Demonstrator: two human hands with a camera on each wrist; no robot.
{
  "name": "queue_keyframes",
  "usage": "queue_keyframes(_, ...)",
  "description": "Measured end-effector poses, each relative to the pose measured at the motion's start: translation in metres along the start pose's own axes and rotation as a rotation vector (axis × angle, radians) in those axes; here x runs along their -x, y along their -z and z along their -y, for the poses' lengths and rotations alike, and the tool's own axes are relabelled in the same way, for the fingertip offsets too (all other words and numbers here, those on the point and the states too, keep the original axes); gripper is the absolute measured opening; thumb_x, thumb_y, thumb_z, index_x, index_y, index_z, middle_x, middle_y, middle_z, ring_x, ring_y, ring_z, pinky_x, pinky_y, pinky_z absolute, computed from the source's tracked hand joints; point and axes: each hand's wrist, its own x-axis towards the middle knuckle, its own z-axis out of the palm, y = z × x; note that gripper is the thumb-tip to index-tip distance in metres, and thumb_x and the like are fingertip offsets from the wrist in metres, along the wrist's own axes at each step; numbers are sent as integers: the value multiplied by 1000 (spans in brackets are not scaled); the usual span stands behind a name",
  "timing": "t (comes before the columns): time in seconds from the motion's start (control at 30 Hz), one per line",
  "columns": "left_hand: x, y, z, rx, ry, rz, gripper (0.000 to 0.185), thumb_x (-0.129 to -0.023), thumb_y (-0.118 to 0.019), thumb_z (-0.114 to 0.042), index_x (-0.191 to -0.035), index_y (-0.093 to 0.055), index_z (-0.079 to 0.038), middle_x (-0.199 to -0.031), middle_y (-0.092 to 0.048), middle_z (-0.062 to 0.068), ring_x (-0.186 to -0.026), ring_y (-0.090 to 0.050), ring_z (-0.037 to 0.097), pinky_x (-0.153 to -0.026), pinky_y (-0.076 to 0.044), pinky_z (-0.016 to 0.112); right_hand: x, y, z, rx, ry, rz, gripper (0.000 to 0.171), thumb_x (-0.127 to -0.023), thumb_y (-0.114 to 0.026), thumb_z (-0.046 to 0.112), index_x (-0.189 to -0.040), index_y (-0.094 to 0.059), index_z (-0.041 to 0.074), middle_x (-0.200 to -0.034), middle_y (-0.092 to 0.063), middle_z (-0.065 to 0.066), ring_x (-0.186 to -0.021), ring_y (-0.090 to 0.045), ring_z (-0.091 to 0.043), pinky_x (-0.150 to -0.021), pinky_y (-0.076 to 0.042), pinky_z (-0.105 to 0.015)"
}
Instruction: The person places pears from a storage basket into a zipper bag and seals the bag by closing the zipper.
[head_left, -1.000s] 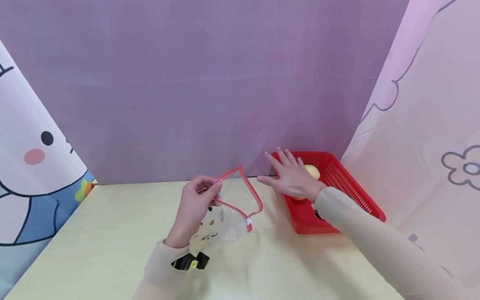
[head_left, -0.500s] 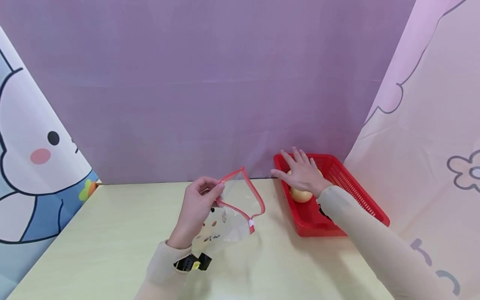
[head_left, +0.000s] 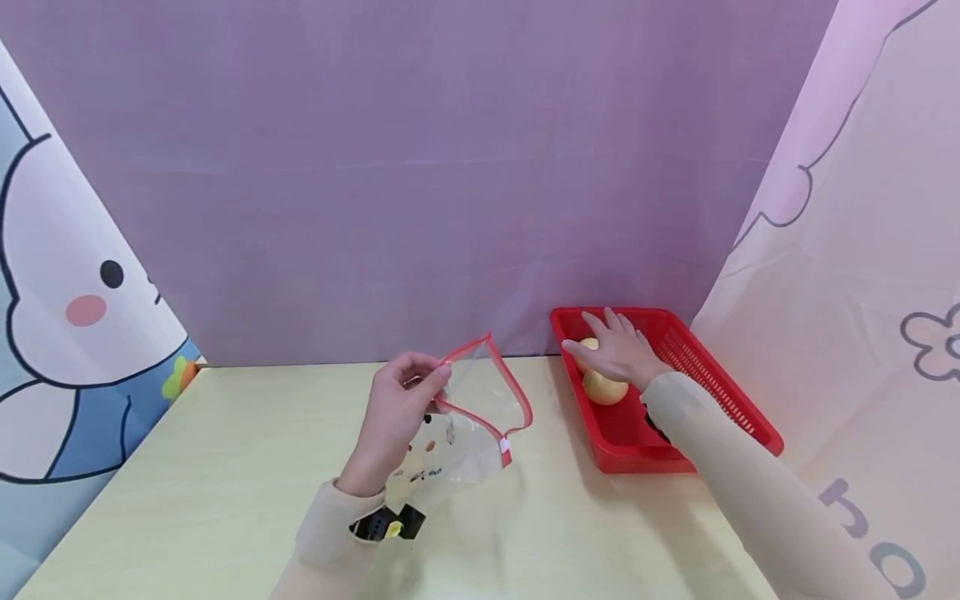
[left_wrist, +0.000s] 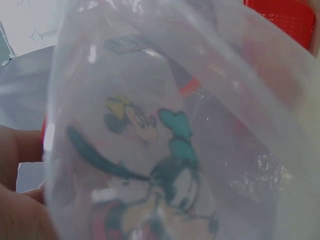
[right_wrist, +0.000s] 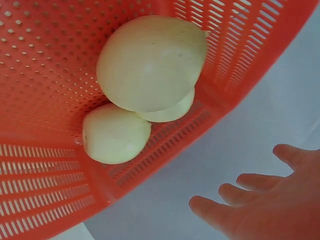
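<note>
We see a purple backdrop [head_left: 420, 183] filling the upper middle of the head frame, with a pale table [head_left: 225, 467] across the bottom. A flowered cloth [head_left: 862, 325] covers the right edge, a cartoon cloth [head_left: 52, 225] the left. At lower right we find a red basket [head_left: 637, 459] on the table. A clear bag [head_left: 472, 457] hangs just below the centre, its red-edged mouth spread; in the left wrist frame we see cartoon faces printed on it. The left hand [head_left: 393, 412], left of the bag, pinches its edge between thumb and fingers. The right hand [head_left: 618, 352] is released, fingers straight and spread over the basket. In the right wrist frame we count three pale onions [right_wrist: 150, 65] clustered at upper centre inside the basket, apart from the fingers at lower right.
</note>
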Motion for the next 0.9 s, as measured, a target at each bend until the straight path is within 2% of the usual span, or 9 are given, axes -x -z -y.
queue_keyframes(0.17, 0, 0, 0, -4, 6, -5, 14, -98, -68, -9, -110, -65, -2, -97, -60, 29, -69, -61, 21, -67, -60, 30, -2, -5, -7, 6, -18, 25, 91, -94, -60, 57, -162, -21, 11, -164, -14, -27, -147, -13, -54, -114, -20, -73)
queue_keyframes(0.3, 0, 0, 0, -5, 7, -6, 14, -98, -68, -10, -110, -65, -2, -93, -62, 23, -70, -62, 21, -67, -60, 30, -3, -10, -13, -18, -44, 69, 91, -93, -60, 58, -162, -22, 13, -164, -16, -25, -147, -14, -52, -109, -28, -74)
queue_keyframes(0.43, -1, 0, 0, 3, 6, -4, 14, -98, -68, -10, -109, -65, -2, -91, -62, 21, -68, -62, 21, -67, -61, 31, -5, -14, -19, -37, -55, 131, 88, -96, -54, 59, -161, -22, 11, -163, -17, -27, -146, -17, -52, -105, -34, -75)
queue_keyframes(0.67, -1, 0, -1, 4, 9, -9, 14, -98, -69, -10, -109, -65, -2, -87, -62, 13, -67, -62, 21, -67, -61, 31, -9, -19, -24, -57, -26, 212, 78, -102, -45, 55, -160, -25, 7, -160, -24, -31, -143, -25, -52, -106, -34, -73)
queue_keyframes(0.9, 0, 0, -1, 6, 13, -10, 14, -98, -69, -10, -109, -66, -2, -89, -62, 18, -67, -62, 20, -67, -61, 31, -12, -25, -30, -29, 23, 220, 67, -105, -43, 43, -156, -32, 0, -153, -36, -34, -138, -37, -51, -109, -34, -68)
